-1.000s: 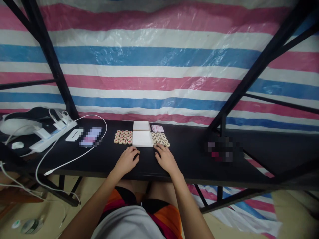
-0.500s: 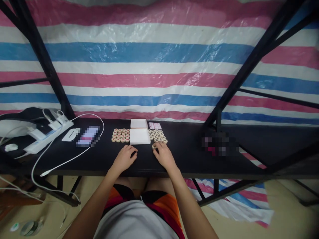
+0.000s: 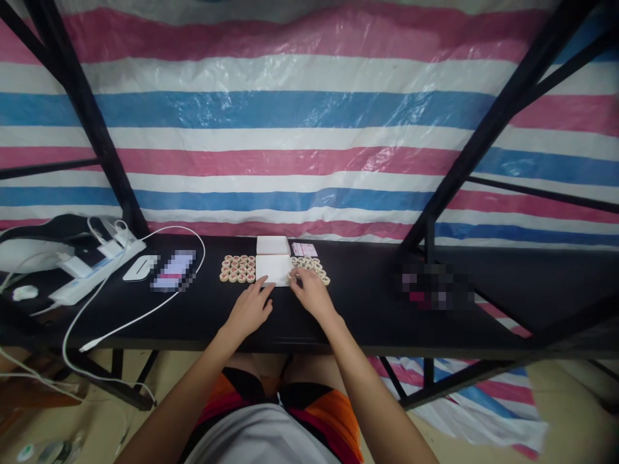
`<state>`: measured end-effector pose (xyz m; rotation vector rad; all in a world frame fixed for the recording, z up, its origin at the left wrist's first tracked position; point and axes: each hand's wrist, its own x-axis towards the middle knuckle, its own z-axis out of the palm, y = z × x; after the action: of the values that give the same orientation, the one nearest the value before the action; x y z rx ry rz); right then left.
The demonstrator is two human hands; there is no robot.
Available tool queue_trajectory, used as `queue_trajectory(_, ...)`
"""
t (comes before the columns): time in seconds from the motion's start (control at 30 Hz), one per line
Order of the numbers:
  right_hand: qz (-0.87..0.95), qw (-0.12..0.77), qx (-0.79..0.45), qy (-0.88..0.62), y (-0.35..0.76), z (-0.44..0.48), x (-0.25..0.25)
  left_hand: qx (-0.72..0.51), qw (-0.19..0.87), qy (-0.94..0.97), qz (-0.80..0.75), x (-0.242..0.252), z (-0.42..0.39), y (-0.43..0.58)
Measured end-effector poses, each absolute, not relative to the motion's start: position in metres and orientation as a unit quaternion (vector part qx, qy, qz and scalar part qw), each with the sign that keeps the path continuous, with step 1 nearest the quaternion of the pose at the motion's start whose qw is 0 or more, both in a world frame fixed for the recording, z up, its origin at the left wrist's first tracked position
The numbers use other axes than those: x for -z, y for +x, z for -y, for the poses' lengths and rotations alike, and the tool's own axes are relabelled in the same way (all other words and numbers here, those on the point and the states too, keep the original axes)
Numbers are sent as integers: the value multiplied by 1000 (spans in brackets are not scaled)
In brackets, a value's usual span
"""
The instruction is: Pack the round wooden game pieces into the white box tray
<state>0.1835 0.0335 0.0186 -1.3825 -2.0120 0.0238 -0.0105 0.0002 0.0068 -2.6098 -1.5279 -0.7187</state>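
Two white box halves lie on the black table: the nearer white box half (image 3: 271, 266) and the farther white box half (image 3: 272, 245) behind it. My left hand (image 3: 251, 306) has its fingers apart, with the fingertips at the near edge of the nearer half. My right hand (image 3: 312, 293) pinches a round xiangqi piece (image 3: 291, 275) at that half's right edge. Left of the box, red-marked xiangqi pieces (image 3: 238, 269) sit in neat rows. Dark-marked xiangqi pieces (image 3: 309, 263) lie on the right, partly hidden by my right hand.
A pink and white paper packet (image 3: 304, 249) lies behind the right-hand pieces. Further left are a phone (image 3: 175, 270), a white cable (image 3: 130, 318) and a power strip (image 3: 94, 270). A blurred dark object (image 3: 428, 287) sits to the right. Black metal frame bars (image 3: 454, 161) rise at both sides.
My right hand has moved up and left from the dark pieces, carrying one piece to the box's right edge. My left hand has moved forward to the box's near edge, its fingers spreading.
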Motion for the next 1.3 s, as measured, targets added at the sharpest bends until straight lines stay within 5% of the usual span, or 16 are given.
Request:
queue_trajectory(0.37, 793, 107, 64, -596, 159, -103, -33, 246, 4, -834, 494, 0, -15, -6)
queue_trajectory(0.73, 784, 131, 90, -601, 162, -114, -32, 245, -12, -837, 490, 1, -15, -8)
queue_trajectory(1.07, 695, 318, 62, -642, 200, -51, -11, 216, -8, -838, 501, -4, -11, -7)
queue_trajectory(1.3, 726, 282, 66, -624, 195, -34, 3, 226, -13, -838, 496, -3, -9, -10)
